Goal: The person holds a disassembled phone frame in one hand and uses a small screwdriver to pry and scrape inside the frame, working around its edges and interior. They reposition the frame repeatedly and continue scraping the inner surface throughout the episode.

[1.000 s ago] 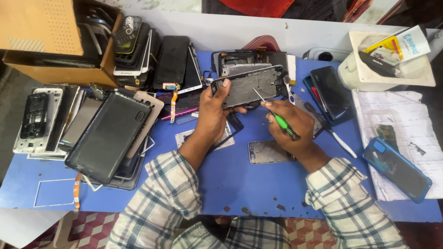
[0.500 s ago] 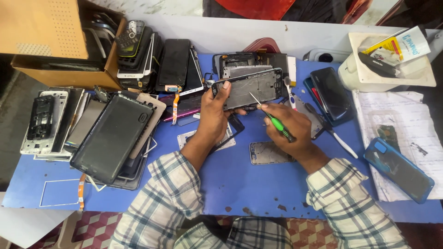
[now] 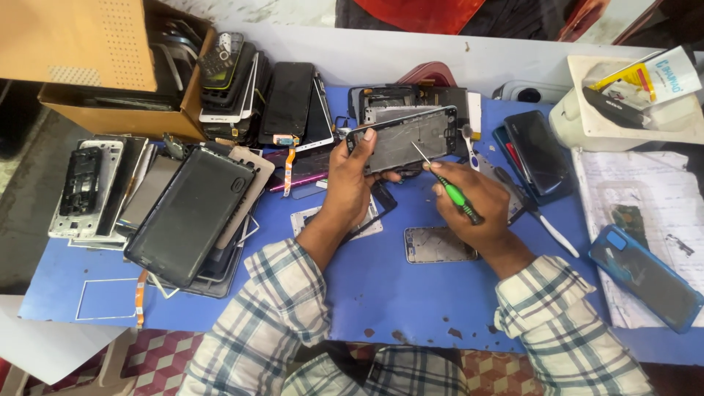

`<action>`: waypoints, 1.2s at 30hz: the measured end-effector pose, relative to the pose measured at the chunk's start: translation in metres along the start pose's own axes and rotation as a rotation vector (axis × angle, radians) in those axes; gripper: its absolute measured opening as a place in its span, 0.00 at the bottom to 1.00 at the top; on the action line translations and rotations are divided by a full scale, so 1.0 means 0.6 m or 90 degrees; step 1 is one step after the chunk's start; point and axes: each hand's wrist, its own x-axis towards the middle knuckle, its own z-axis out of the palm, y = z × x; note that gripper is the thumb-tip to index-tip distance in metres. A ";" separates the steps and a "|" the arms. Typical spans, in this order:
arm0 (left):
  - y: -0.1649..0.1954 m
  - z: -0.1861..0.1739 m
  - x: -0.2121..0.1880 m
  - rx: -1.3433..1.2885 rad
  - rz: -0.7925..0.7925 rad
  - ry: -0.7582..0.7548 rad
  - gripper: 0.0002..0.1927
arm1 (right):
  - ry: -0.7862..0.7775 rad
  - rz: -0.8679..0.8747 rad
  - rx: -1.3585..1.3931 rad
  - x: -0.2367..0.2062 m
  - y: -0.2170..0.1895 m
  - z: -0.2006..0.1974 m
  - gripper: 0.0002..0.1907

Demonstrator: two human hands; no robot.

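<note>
Brown cardboard box [image 3: 110,73] top left, white-yellow packet [image 3: 653,73] top right

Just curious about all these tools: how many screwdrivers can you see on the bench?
2. A green-handled screwdriver is in the right hand, its tip on the phone frame. A white-handled one lies on the blue table beside that hand. Others may be hidden in the clutter.

We see blue table [image 3: 381,293]: cardboard box [image 3: 110,66] at far left corner, phone panels [image 3: 191,213] along left edge, papers [image 3: 645,213] at right edge.
</note>
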 end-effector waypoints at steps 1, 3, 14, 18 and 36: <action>-0.001 0.000 0.000 -0.003 -0.002 0.002 0.20 | -0.006 0.005 0.011 0.000 0.000 0.001 0.15; -0.002 0.000 0.001 -0.007 0.000 0.002 0.20 | -0.013 0.010 0.033 -0.001 0.000 0.001 0.15; -0.021 -0.008 0.007 -0.001 -0.002 0.003 0.17 | -0.009 -0.014 0.016 -0.003 0.009 -0.003 0.15; -0.025 -0.011 0.007 0.003 -0.007 -0.009 0.17 | 0.000 -0.025 0.022 -0.003 0.011 -0.005 0.15; -0.022 -0.013 0.004 -0.018 -0.006 0.017 0.18 | -0.017 -0.002 0.022 -0.004 0.005 -0.001 0.17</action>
